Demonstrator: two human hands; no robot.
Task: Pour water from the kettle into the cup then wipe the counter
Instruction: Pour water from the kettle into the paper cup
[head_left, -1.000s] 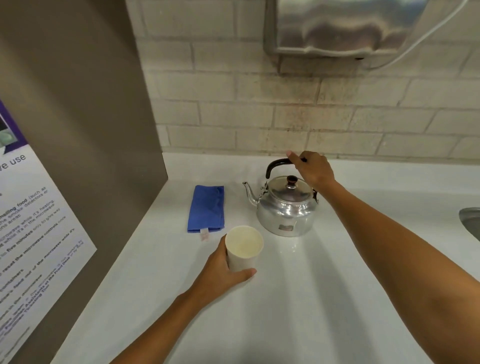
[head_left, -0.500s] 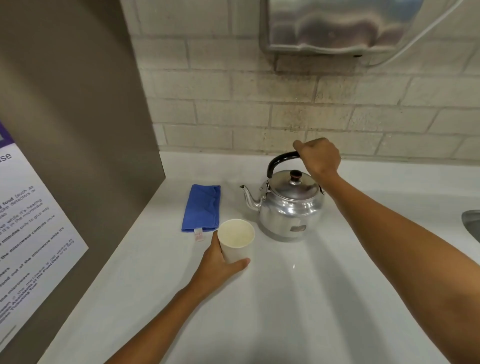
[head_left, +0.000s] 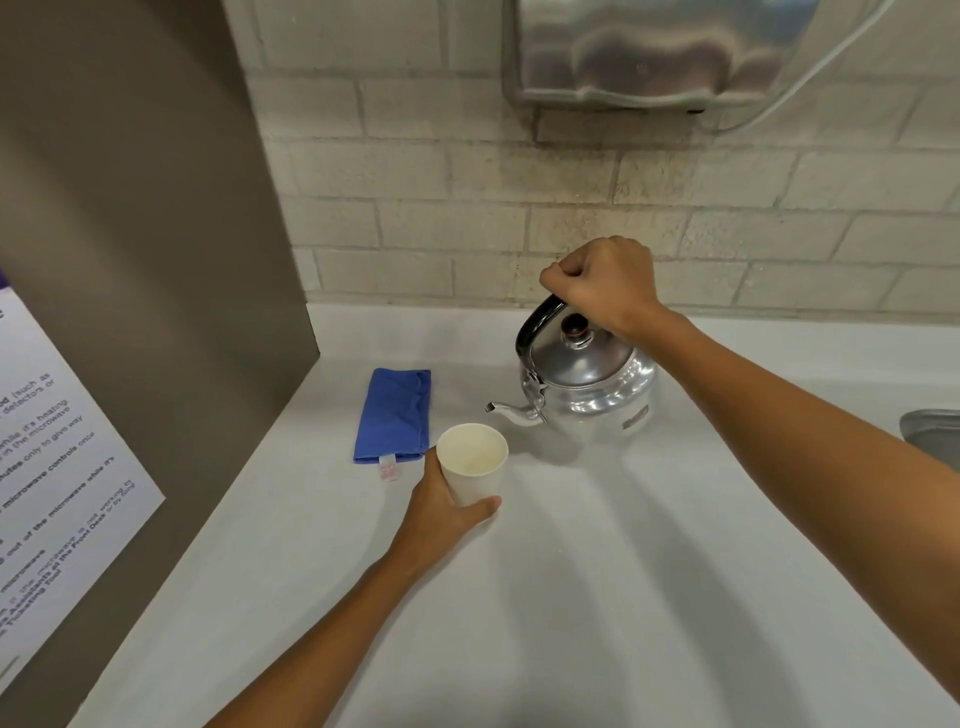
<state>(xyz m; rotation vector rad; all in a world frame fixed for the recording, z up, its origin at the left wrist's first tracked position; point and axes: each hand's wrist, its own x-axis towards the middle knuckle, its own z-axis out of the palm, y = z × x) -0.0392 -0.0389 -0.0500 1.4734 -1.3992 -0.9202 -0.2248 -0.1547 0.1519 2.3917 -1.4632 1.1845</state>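
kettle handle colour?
Black, glossy. The kettle handle shows best in the head view, partly under the right hand.

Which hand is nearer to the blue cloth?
Left. The left hand holds the cup just beside the blue cloth; the right hand grips the kettle handle, farther away.

silver kettle (head_left: 587, 382) with black handle, white cup (head_left: 474, 470), blue cloth (head_left: 395, 414).

notice (head_left: 57, 467) on brown panel (head_left: 156, 234): fragments read "microwave", "heating", "only to give way", "out of the microwave", "Front Desk" | kettle (head_left: 587, 384) label (head_left: 635, 418): unreadable | cloth (head_left: 395, 415) tag (head_left: 387, 469): unreadable
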